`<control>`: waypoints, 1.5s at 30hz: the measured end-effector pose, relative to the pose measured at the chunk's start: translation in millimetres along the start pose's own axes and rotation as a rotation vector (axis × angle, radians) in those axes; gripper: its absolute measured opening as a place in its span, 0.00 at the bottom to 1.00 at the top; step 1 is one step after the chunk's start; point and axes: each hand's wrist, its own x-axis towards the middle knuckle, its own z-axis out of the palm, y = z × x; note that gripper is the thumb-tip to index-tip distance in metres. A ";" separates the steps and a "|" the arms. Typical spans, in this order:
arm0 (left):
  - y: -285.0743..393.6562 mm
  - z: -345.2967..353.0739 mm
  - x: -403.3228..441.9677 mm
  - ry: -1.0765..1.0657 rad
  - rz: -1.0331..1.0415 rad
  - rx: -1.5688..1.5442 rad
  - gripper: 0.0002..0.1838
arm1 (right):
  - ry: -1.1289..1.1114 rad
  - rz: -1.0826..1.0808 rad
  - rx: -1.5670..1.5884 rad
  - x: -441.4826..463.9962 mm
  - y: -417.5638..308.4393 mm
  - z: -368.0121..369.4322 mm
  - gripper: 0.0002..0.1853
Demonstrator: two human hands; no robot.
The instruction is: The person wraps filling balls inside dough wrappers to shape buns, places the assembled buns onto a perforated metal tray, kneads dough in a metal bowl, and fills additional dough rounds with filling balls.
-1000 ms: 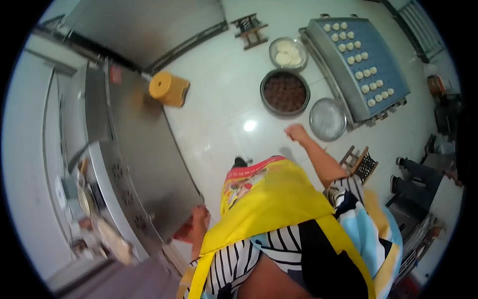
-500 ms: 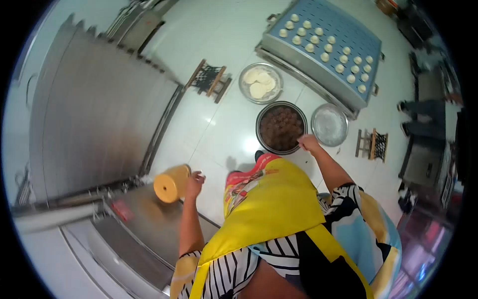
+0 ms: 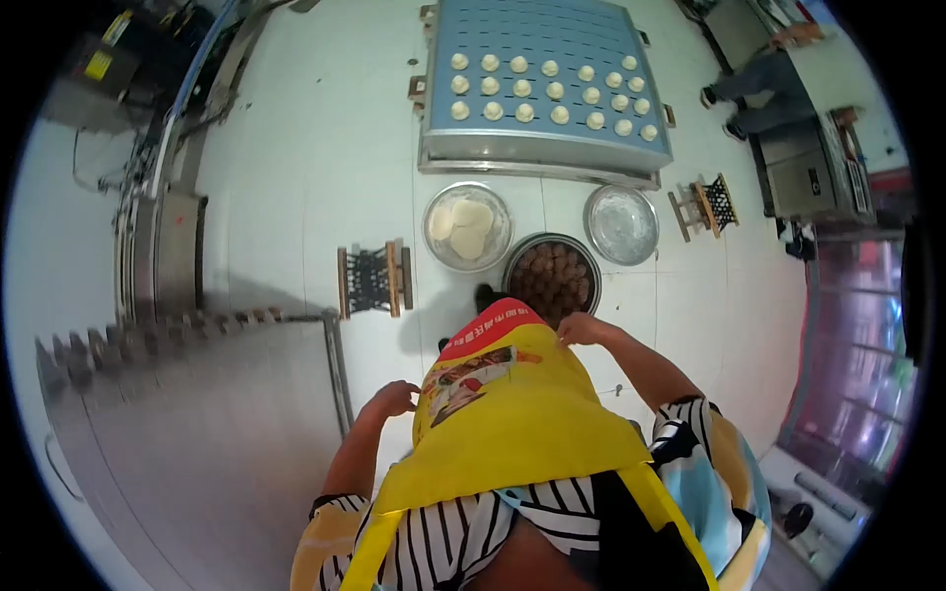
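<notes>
A yellow apron (image 3: 522,419) with a red printed hem hangs in front of me. At its right edge my right hand (image 3: 588,330) is closed, pinching the cloth. My left hand (image 3: 396,399) has its fingers curled in at the apron's left edge and appears to grip it; the fingertips are partly hidden. Just beyond my right hand stands a dark-rimmed pot (image 3: 554,278) full of brown balls. Beside it, on the left, is a metal bowl (image 3: 434,251) with pale flat dough rounds (image 3: 471,227). To its right lies a round metal pan (image 3: 623,227) dusted white.
A blue slotted tray (image 3: 552,30) bears rows of white dough pieces (image 3: 522,88). Low woven stools stand at left (image 3: 370,279) and right (image 3: 717,204). A steel cabinet (image 3: 227,404) flanks me on the left. Another person's legs (image 3: 764,94) show at upper right.
My view has turned, so the tray faces me squarely. My left hand has moved from beside a yellow round stool to the apron's edge; my right hand has come from the pot's rim to the apron.
</notes>
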 end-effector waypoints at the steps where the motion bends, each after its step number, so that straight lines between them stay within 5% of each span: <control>1: -11.6 -15.4 5.2 -0.022 0.040 -0.023 0.27 | 0.034 -0.023 0.020 -3.2 -7.1 2.8 0.17; 5: 4.0 -90.0 40.1 -0.014 0.052 -0.056 0.25 | -0.006 -0.099 -0.013 10.7 2.1 -46.0 0.22; 8: -34.2 -104.9 70.4 0.117 0.122 0.101 0.23 | -0.240 -0.044 -0.189 33.2 -32.0 -91.1 0.22; 12: 0.2 -177.8 51.3 0.222 0.003 -0.039 0.17 | -0.229 -0.030 -0.276 56.3 -47.3 -117.1 0.21; 18: 2.8 -268.7 70.8 0.068 0.067 0.264 0.12 | 0.109 -0.282 -0.110 78.2 -34.4 -125.5 0.17; 22: -36.1 -326.7 79.6 0.308 0.443 -0.070 0.08 | 0.262 -0.113 0.211 91.1 -39.9 -108.1 0.13; 23: -39.4 -340.4 84.4 0.305 0.407 -0.147 0.08 | 0.301 -0.106 0.247 93.7 -40.0 -103.3 0.14; 27: -80.1 -386.0 121.1 0.002 0.102 -0.444 0.10 | 0.356 0.025 0.501 101.5 -49.6 -68.1 0.14; 31: -107.8 -457.6 164.3 -0.367 -0.012 -0.227 0.13 | 0.077 0.131 1.034 104.6 -99.7 -34.1 0.23; 32: -94.1 -484.5 153.5 -0.512 -0.042 -0.207 0.13 | -0.043 0.053 1.633 106.5 -125.3 6.8 0.23; 33: -89.6 -506.1 138.3 -0.662 -0.083 -0.184 0.12 | -0.157 0.130 1.013 82.8 -174.2 -41.2 0.26; 34: -85.2 -520.6 119.9 -0.787 -0.279 -0.452 0.11 | 0.026 0.008 1.110 82.6 -217.3 -36.0 0.29; 35: -73.7 -534.1 111.0 -0.865 -0.378 -0.321 0.12 | -0.318 0.025 1.202 90.7 -232.1 -46.1 0.27; 36: -79.5 -535.8 115.9 -0.978 -0.220 -0.099 0.21 | -0.363 -0.020 1.099 108.5 -242.3 -42.5 0.25; 38: -43.7 -551.7 137.3 -1.044 -0.438 -0.324 0.13 | -0.349 -0.247 0.988 155.0 -238.6 -14.6 0.22; 40: -99.5 -541.6 192.5 -1.196 -0.519 -0.035 0.15 | -0.489 -0.457 0.948 243.2 -180.7 21.1 0.21; 42: -68.8 -567.7 276.9 -1.303 -0.398 0.405 0.14 | -0.113 -0.134 0.865 343.0 -119.5 -11.0 0.21; 43: -114.5 -580.6 328.1 -1.142 -0.125 0.384 0.12 | 0.138 0.034 0.823 399.2 -90.5 -21.9 0.22; 45: -74.2 -591.8 432.8 -0.563 0.161 0.162 0.09 | 0.285 0.201 0.713 518.2 -68.7 -5.3 0.23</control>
